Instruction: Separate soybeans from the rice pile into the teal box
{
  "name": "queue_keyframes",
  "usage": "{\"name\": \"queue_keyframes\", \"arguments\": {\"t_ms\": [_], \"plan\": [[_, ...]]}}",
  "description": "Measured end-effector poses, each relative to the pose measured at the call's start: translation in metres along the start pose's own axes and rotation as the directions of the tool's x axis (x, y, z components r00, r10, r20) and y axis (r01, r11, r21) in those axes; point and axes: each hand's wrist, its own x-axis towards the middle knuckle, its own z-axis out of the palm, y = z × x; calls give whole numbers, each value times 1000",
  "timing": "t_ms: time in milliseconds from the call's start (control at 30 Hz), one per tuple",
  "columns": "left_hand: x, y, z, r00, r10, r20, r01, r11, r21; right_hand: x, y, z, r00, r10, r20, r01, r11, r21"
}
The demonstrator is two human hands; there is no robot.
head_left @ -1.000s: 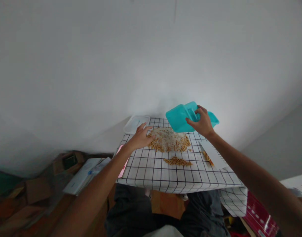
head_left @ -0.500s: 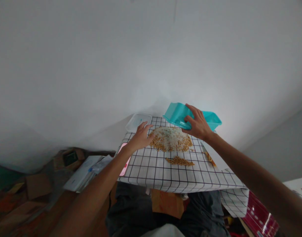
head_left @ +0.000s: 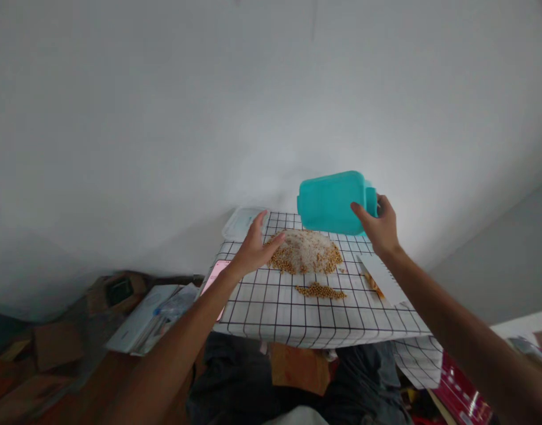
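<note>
My right hand (head_left: 379, 224) grips one end of a turquoise plastic container (head_left: 330, 203), raised and tipped on its side at the back of the table. Below it lies a heap of white grains mixed with yellow beans (head_left: 306, 251). A smaller strip of yellow beans (head_left: 320, 291) lies nearer the front edge. My left hand (head_left: 255, 248) is empty, its fingers spread, at the left side of the heap. Just behind that hand sits a clear plastic container or lid (head_left: 244, 223).
A checked cloth (head_left: 262, 313) covers the table. At its left edge lies a pink phone (head_left: 215, 274), partly behind my left forearm. A white notebook (head_left: 384, 277) is at the right, with a brownish-yellow item (head_left: 374, 285) beside it. Papers (head_left: 142, 319) and boxes stand left of the table.
My right hand has turned the turquoise container and moved to its right end. A second turquoise container, visible behind it before, is now mostly hidden. My left hand stays spread near the heap.
</note>
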Motion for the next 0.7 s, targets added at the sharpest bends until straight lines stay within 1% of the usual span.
{"name": "queue_keyframes", "arguments": {"t_ms": [33,67,133,200,267,333,400,467,500,533,567,633,700], "plan": [[1,4,0,1000,-27,-10,26,992,-122,-5,-3,-6,993,114,20,-116,985,124],[2,9,-1,998,-57,-7,53,963,-264,-12,-8,-13,978,198,70,-209,950,234],[1,20,-3,996,-79,46,92,850,-519,-31,-20,-27,947,269,178,-319,861,395],[-5,31,-4,987,-6,158,113,728,-676,-53,-33,-38,907,335,256,-420,774,474],[-17,39,-2,961,79,264,156,634,-757,-73,-42,-46,851,414,323,-525,681,511],[-33,44,2,938,112,328,201,595,-778,-89,-42,-51,790,466,398,-613,595,520],[-50,44,7,932,82,353,235,606,-760,-103,-35,-54,751,484,450,-661,542,519],[-66,40,12,940,7,342,263,625,-735,-117,-24,-55,728,479,491,-686,514,515],[-74,36,13,942,-39,333,282,626,-727,-124,-19,-54,723,469,508,-691,508,514],[-81,32,15,944,-87,318,301,622,-723,-131,-14,-52,728,453,515,-685,512,518],[-88,27,15,942,-132,310,323,614,-720,-137,-11,-51,746,431,508,-665,528,528],[-101,18,13,927,-219,304,374,569,-732,-147,-8,-48,812,371,450,-581,588,563],[-115,11,7,895,-341,286,427,471,-772,-150,-7,-50,887,316,336,-460,667,586]]}}
